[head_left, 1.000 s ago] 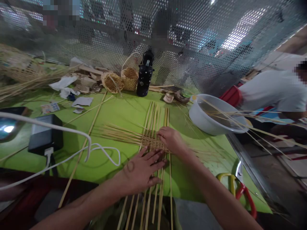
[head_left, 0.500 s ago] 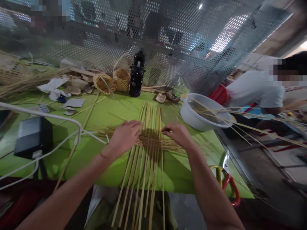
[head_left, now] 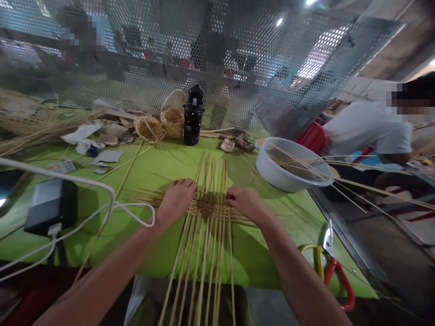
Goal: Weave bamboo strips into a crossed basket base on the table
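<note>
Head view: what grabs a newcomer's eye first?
The woven patch of bamboo strips at the centre of the green table, with the left hand and right hand pressed on either side. Next, the white basin holding long strips at right, and red-and-yellow shears near the table's front right edge.

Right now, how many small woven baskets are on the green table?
2: one small basket lies tipped on its side, and one handled basket stands beside the black bottle. Clutter may hide others.

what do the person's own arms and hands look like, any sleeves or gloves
Both forearms are bare to the bottom edge of the picture: no sleeves, gloves, watch or bracelet show. The left hand and right hand are bare too, with no rings visible.
</note>
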`<control>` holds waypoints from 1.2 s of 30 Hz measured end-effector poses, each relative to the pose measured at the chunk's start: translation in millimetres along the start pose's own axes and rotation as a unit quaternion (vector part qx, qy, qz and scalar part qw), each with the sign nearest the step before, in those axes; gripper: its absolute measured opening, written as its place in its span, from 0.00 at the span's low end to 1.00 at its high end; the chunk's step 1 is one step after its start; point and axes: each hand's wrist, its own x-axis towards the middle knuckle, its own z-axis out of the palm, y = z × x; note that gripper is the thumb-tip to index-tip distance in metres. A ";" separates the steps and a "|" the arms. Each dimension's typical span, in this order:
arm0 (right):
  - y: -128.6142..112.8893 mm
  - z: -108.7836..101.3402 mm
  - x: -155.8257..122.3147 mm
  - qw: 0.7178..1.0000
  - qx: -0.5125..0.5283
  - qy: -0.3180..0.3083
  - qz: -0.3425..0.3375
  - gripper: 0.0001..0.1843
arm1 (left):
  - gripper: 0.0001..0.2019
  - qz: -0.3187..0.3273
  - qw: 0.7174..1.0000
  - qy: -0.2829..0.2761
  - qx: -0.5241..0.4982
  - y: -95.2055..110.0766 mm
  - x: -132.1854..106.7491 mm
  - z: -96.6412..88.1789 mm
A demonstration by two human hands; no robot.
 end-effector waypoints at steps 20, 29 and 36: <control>2.0 6.3 -2.8 0.997 0.048 0.034 -0.040 0.06 | 0.09 -0.013 0.992 -0.006 -0.124 -5.3 -0.6 1.8; -15.0 15.5 0.6 0.995 0.048 0.040 -0.080 0.09 | 0.05 0.006 0.997 -0.016 -0.079 4.4 -3.8 3.7; -14.9 21.6 3.2 0.994 0.078 0.033 -0.073 0.07 | 0.04 0.016 1.000 -0.008 -0.023 8.8 -6.1 10.1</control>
